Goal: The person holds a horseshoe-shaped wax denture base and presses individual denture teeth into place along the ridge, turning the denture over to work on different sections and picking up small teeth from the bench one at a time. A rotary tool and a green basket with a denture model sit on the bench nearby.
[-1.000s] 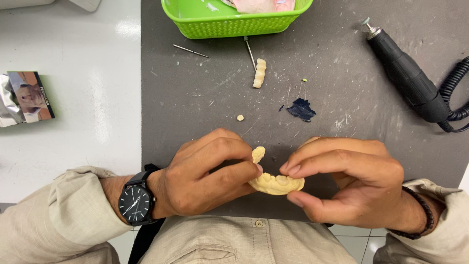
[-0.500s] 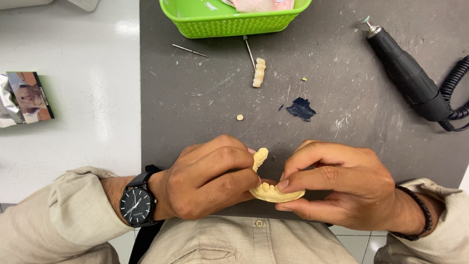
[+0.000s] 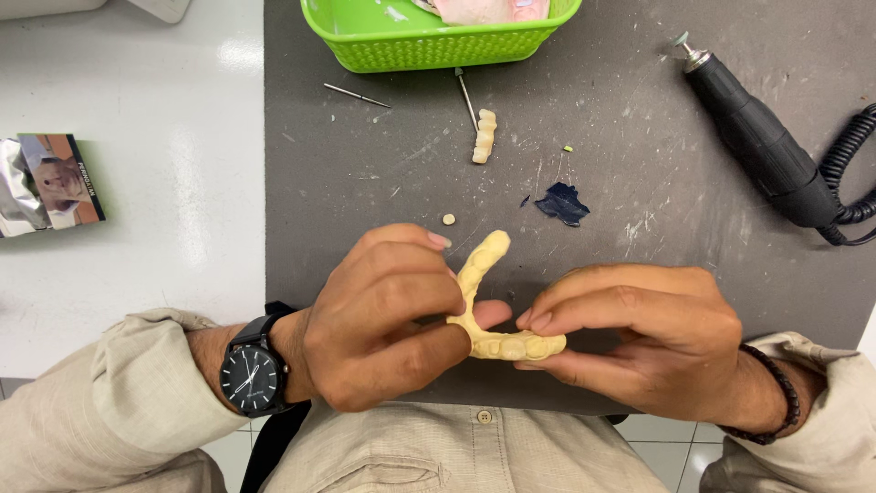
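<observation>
Your left hand (image 3: 388,315) and right hand (image 3: 639,333) together hold a cream-coloured dental arch (image 3: 488,306), a horseshoe row of model teeth, just above the near edge of the dark grey mat (image 3: 365,183). Left fingers are closed around one end of the arch; right thumb and fingertips pinch the front curve from the other side. Neither hand is free.

Orientation: one limb of the arch runs up and away from you, its free end pointing toward the green basket (image 3: 429,50). The front curve lies crosswise between your hands. The other limb is hidden under the fingers. Long axis of the visible limb: near-to-far, leaning slightly right.

Progress, as judged from the bench: the arch looks formed and whole. A smaller tooth segment (image 3: 484,137) lies apart on the mat, with a small round bit (image 3: 448,219) and a dark blue scrap (image 3: 562,203) nearby. The rotary handpiece (image 3: 753,141) lies unheld at right; two thin burs (image 3: 356,95) rest near the basket. The work appears to be at inspection or hand fitting; no tool is engaged.
</observation>
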A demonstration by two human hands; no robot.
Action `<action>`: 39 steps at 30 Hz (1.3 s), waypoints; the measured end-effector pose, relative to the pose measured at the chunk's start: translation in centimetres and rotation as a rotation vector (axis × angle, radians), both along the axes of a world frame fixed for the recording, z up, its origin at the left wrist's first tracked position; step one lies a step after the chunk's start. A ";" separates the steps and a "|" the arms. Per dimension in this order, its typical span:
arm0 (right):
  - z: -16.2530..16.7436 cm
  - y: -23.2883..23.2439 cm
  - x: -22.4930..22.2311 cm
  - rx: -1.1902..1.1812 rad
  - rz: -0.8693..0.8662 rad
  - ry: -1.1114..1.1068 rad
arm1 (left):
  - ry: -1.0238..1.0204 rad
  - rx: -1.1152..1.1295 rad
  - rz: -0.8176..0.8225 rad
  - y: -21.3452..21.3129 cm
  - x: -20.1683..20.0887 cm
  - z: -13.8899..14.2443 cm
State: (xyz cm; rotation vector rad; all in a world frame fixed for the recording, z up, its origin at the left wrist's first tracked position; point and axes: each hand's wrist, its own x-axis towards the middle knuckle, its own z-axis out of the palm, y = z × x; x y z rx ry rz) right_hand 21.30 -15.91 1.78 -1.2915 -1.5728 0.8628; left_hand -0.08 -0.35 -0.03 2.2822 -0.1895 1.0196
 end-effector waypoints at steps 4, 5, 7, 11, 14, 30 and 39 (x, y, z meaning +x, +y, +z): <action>-0.2 -0.3 0.6 0.109 -0.006 -0.169 | 0.126 -0.335 0.064 -0.6 -0.1 1.1; -0.2 -0.4 0.6 0.146 -0.015 -0.223 | 0.163 -0.484 0.042 -0.8 -0.2 1.3; -0.3 -0.1 0.8 0.209 0.042 -0.289 | 0.234 -0.638 0.003 -1.0 -0.2 1.5; 0.9 0.1 1.9 0.291 0.252 -0.354 | 0.295 -0.629 -0.109 -1.5 0.0 1.1; 0.9 0.5 1.7 0.387 0.284 -0.372 | 0.213 -0.563 -0.195 -1.4 0.0 0.7; 0.7 0.6 1.5 0.411 0.295 -0.309 | 0.199 -0.428 -0.252 -0.7 -0.2 1.6; 0.6 0.3 1.4 0.386 0.279 -0.288 | 0.173 -0.420 -0.235 -0.8 0.0 1.6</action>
